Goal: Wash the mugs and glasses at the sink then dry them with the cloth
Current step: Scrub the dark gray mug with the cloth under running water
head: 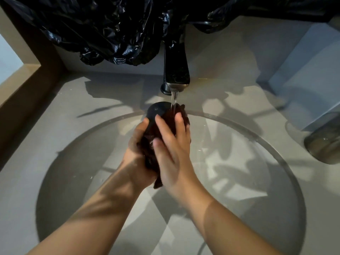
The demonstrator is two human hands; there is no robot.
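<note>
Grey tabletop (46, 126) is surrounding a round sink (257, 181), with patches of light and shadow lying across both. Crumpled black plastic sheet (110, 34) is hanging along the back wall and draping over the top of a black faucet (176, 70). Water (173, 100) is running from the spout.

Directly under the stream, above the far part of the basin, both hands are holding a dark mug (158, 111) (only its round end is showing) wrapped in a dark wet cloth (152, 153). The left hand (136, 144) is gripping the bundle from the left, fingers curled behind it and thumb lying near the mug's end. The right hand (171, 150) is pressing against the cloth from the right with fingers extended and nearly straight, not clenched. One tail of the cloth is hanging down between the wrists.

A smoky glass (323, 142) is sitting on the tabletop at the right edge, well apart from the hands.
</note>
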